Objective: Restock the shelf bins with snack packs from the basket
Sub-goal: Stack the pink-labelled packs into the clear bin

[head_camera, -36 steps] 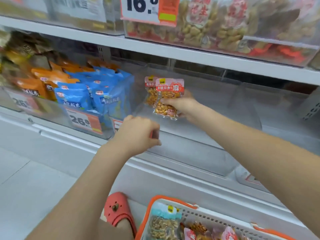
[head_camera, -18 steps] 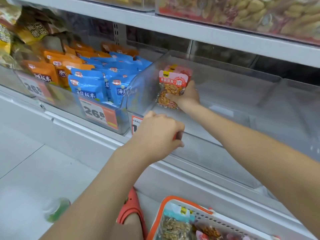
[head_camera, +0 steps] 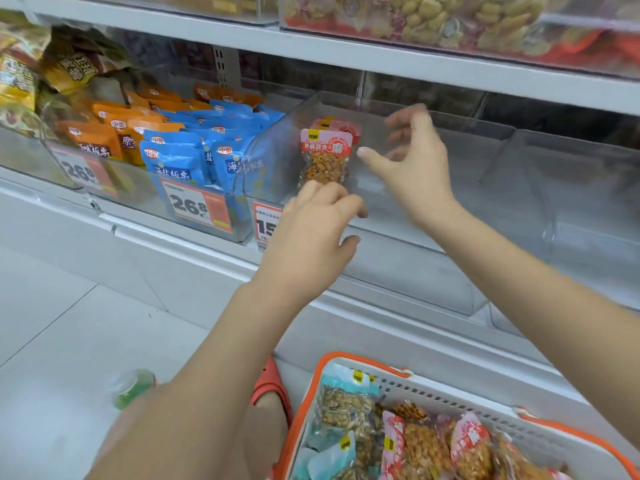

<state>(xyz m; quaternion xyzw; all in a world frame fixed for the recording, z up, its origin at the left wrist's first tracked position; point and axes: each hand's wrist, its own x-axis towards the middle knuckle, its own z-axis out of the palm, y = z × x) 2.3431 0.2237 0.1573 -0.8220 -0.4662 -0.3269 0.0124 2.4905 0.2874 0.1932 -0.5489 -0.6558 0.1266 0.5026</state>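
While my left hand [head_camera: 313, 233] curls its fingers over the front lip of the clear plastic shelf bin [head_camera: 433, 237] at the centre of the frame, touching the foot of the pink-topped clear snack pack of nuts [head_camera: 325, 157], that pack stands upright against the bin's left wall with a second pink pack just behind it; whether my fingers pinch the pack or only the lip I cannot tell; my right hand [head_camera: 412, 161] hangs in the air just right of the packs, thumb pointing at them, fingers spread and loosely bent, gripping nothing; to the left of the bin stand blue foil pouches [head_camera: 180, 161] and orange foil pouches [head_camera: 104, 140] in the neighbouring bin, with a white and orange price tag [head_camera: 197, 206] on its front; another price tag [head_camera: 266, 220] sits half hidden behind my left hand; at the lower right of the frame the white plastic basket with orange rim [head_camera: 363, 362] holds more pink packs and teal-topped packs of nuts; a red rubber clog [head_camera: 272, 389] shows at the bottom centre, beside the basket; a green blurred object [head_camera: 133, 388] lies on the pale floor at the lower left.
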